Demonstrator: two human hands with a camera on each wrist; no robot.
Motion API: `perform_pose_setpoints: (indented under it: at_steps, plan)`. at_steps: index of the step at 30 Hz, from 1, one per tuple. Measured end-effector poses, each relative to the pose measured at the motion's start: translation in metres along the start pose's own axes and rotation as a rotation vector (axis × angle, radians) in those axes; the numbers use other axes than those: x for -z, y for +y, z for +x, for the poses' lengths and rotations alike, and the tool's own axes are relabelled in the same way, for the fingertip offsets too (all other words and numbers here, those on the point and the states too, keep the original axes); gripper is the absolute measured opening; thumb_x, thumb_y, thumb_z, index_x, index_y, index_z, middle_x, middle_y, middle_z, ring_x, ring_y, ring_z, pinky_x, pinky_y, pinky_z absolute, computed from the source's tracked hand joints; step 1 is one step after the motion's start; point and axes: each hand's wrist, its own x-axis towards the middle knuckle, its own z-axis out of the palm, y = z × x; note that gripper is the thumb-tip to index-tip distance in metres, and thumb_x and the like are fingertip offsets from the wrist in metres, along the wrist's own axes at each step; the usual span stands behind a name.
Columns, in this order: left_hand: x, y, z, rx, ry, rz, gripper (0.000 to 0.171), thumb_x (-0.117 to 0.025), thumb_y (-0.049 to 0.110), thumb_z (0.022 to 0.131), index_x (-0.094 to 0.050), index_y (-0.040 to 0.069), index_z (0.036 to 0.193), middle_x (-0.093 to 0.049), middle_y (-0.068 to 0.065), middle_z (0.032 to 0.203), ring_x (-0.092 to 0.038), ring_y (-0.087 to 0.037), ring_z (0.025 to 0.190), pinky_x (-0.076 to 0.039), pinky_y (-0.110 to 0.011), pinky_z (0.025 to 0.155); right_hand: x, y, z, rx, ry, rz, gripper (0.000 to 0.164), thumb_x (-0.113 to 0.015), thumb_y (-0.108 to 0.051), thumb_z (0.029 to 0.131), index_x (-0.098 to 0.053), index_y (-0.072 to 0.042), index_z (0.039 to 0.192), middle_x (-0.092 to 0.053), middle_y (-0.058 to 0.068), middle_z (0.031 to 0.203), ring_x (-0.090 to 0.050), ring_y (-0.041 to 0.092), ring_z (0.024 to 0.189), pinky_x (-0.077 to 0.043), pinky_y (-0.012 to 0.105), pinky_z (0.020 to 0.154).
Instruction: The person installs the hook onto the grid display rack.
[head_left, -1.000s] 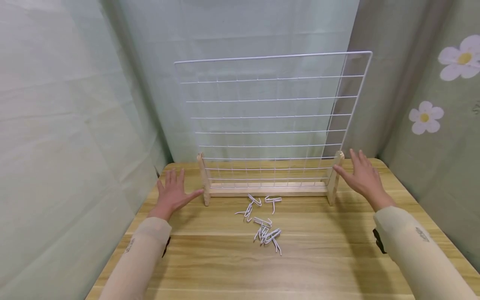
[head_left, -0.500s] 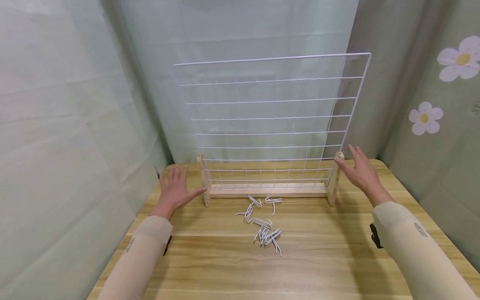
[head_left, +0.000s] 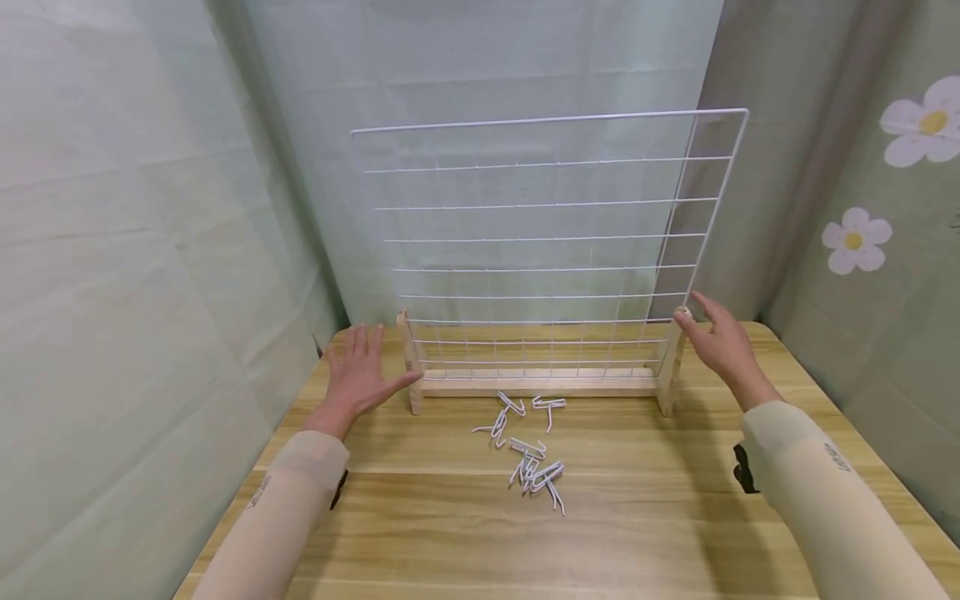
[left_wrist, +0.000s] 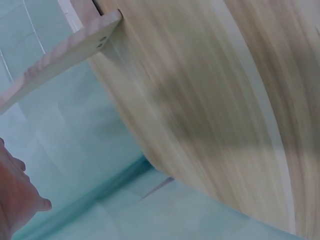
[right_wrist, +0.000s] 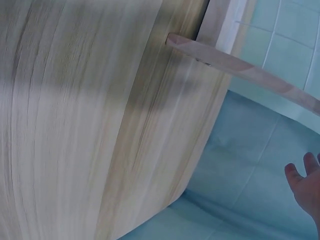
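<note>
A white wire grid panel (head_left: 540,240) stands upright in a light wooden stand (head_left: 540,386) toward the back of the table. In the head view my left hand (head_left: 360,379) is beside the stand's left upright (head_left: 412,367), fingers spread and thumb overlapping it. My right hand (head_left: 722,346) is at the right upright (head_left: 670,367), its thumb by the post's top and its fingers behind near the grid's edge. Both hands hold nothing. The wrist views show the uprights (left_wrist: 65,52) (right_wrist: 245,67), with each hand partly cut off at the frame edge.
Several white wire hooks (head_left: 536,475) lie in a loose group on the wood-grain table (head_left: 637,533) before the stand. Pale green curtains (head_left: 150,250) enclose the table at the left, back and right, the right one printed with white flowers (head_left: 857,240).
Both hands have moved inward toward the stand's uprights, the right thumb reaching the post's top. The hooks and the grid stay where they were; the head view shifts slightly.
</note>
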Motion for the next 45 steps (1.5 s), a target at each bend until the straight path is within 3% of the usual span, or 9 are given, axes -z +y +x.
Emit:
perform_pose_setpoints:
  at_steps: [12, 23, 25, 32, 37, 45]
  plan:
    - [0.005, 0.015, 0.0, -0.032, 0.029, -0.009, 0.116, -0.05, 0.082, 0.081, -0.001, 0.011, 0.159, 0.009, -0.022, 0.162, 0.016, -0.036, 0.148, 0.011, -0.067, 0.11, -0.007, -0.002, 0.001, 0.0, 0.076, 0.149, 0.066, -0.044, -0.046, 0.104, -0.036, -0.001, 0.151, -0.042, 0.032, 0.145, -0.038, 0.051, 0.132, -0.032, 0.065, 0.104]
    - [0.004, 0.035, 0.0, -0.088, 0.084, -0.033, 0.118, -0.055, 0.081, 0.079, -0.002, 0.014, 0.16, 0.0, -0.02, 0.164, 0.006, -0.035, 0.15, 0.004, -0.068, 0.111, -0.013, -0.003, -0.001, -0.072, 0.113, 0.266, 0.065, -0.046, -0.049, 0.102, -0.046, 0.0, 0.145, -0.047, 0.025, 0.144, -0.045, 0.041, 0.13, -0.039, 0.058, 0.103]
    - [0.003, 0.039, 0.0, -0.1, 0.092, -0.03, 0.118, -0.055, 0.081, 0.079, -0.004, 0.013, 0.16, -0.001, -0.018, 0.164, 0.005, -0.034, 0.15, 0.002, -0.067, 0.112, -0.014, -0.002, 0.0, -0.079, 0.119, 0.282, 0.063, -0.045, -0.048, 0.103, -0.047, 0.0, 0.145, -0.048, 0.024, 0.143, -0.047, 0.038, 0.126, -0.042, 0.054, 0.102]
    - [-0.001, 0.059, 0.003, -0.148, 0.106, 0.001, 0.114, -0.057, 0.079, 0.079, -0.015, 0.009, 0.159, -0.003, -0.019, 0.164, -0.001, -0.036, 0.15, -0.004, -0.069, 0.112, -0.012, 0.003, 0.005, -0.096, 0.145, 0.377, 0.058, -0.045, -0.042, 0.104, -0.048, 0.0, 0.144, -0.048, 0.023, 0.142, -0.053, 0.02, 0.116, -0.052, 0.021, 0.084]
    - [-0.007, 0.071, 0.004, -0.182, 0.089, 0.003, 0.111, -0.058, 0.077, 0.08, -0.017, 0.01, 0.159, 0.0, -0.017, 0.164, 0.005, -0.032, 0.15, -0.002, -0.066, 0.113, -0.01, 0.007, 0.004, -0.128, 0.137, 0.45, 0.06, -0.046, -0.043, 0.103, -0.045, -0.001, 0.146, -0.045, 0.022, 0.146, -0.051, 0.026, 0.123, -0.052, 0.021, 0.083]
    - [-0.016, 0.087, 0.004, -0.227, 0.065, -0.047, 0.106, -0.06, 0.073, 0.082, -0.019, 0.011, 0.158, -0.002, -0.016, 0.164, 0.004, -0.032, 0.15, 0.002, -0.062, 0.115, -0.008, 0.014, 0.002, -0.133, 0.169, 0.484, 0.059, -0.053, -0.041, 0.101, -0.049, 0.001, 0.143, -0.055, 0.01, 0.136, -0.055, 0.01, 0.108, -0.053, 0.018, 0.078]
